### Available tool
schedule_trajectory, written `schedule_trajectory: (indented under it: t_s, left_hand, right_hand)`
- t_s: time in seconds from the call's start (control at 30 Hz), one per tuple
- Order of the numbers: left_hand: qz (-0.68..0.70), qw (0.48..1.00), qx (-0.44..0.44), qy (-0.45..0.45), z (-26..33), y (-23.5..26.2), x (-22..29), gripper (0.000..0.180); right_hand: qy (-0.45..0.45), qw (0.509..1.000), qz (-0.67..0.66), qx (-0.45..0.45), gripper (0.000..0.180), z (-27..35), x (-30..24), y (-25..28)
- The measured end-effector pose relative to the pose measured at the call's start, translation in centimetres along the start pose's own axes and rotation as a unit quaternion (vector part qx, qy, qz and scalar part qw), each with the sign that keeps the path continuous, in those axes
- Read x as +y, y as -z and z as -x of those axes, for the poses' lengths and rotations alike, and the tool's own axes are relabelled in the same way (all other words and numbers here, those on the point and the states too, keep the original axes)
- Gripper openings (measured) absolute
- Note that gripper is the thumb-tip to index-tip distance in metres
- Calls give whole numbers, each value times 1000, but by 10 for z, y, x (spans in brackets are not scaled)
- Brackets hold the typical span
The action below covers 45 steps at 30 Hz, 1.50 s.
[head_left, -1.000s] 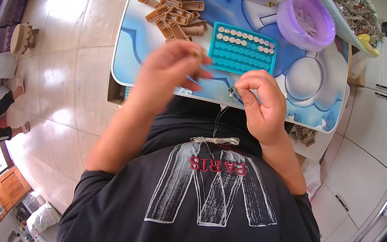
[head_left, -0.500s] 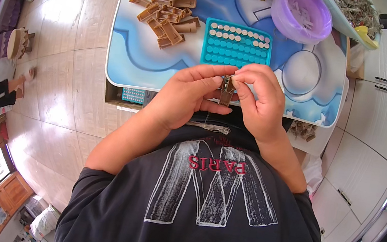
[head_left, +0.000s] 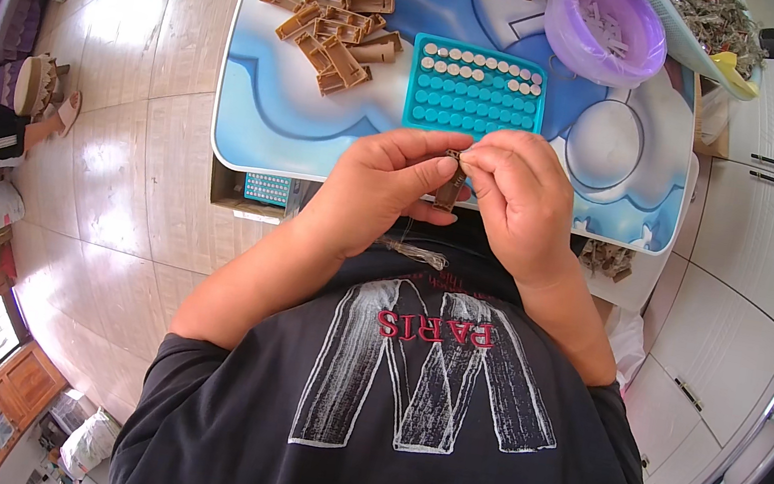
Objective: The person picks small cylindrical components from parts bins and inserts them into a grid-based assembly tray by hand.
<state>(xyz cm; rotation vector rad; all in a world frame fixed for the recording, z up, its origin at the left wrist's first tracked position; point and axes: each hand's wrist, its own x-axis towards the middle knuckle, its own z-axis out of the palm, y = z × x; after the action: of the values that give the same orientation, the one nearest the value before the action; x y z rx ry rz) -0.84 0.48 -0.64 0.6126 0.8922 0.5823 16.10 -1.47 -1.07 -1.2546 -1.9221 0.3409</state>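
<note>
Glossy tabletop below, fingers hold an oblong brown casing.

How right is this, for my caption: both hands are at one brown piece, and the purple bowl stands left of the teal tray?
No: the head view shows the purple bowl right of the teal tray. The left hand and right hand are indeed at one brown piece.

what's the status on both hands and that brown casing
Left hand holding brown casing. Right hand pinched at its far end, contents hidden. Teal tray just beyond, nothing seen blocking.
</note>
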Motion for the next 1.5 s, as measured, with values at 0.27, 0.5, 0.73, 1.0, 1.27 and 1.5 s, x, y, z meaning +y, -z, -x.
schedule_trajectory:
  t_s: [0.27,0.5,0.73,1.0,1.27,1.5]
  left_hand:
    - [-4,1000,3,-3,0,3,-4,33]
    - [0,1000,14,-23,0,1,-4,31]
    - [19,1000,20,6,-2,3,-3,30]
    - [36,999,26,9,-2,3,-4,30]
    - [10,999,43,4,0,4,-2,30]
    - [12,999,42,7,0,3,0,31]
  right_hand:
    - [-16,1000,-17,12,14,2,-3,-3]
    - [-21,999,-24,10,14,4,-1,-3]
    - [-47,993,-103,-27,26,2,-2,3]
    - [-41,994,-92,-36,28,7,4,1]
    - [-42,994,-95,-31,23,7,4,-3]
    - [-54,992,-108,-35,18,6,2,-2]
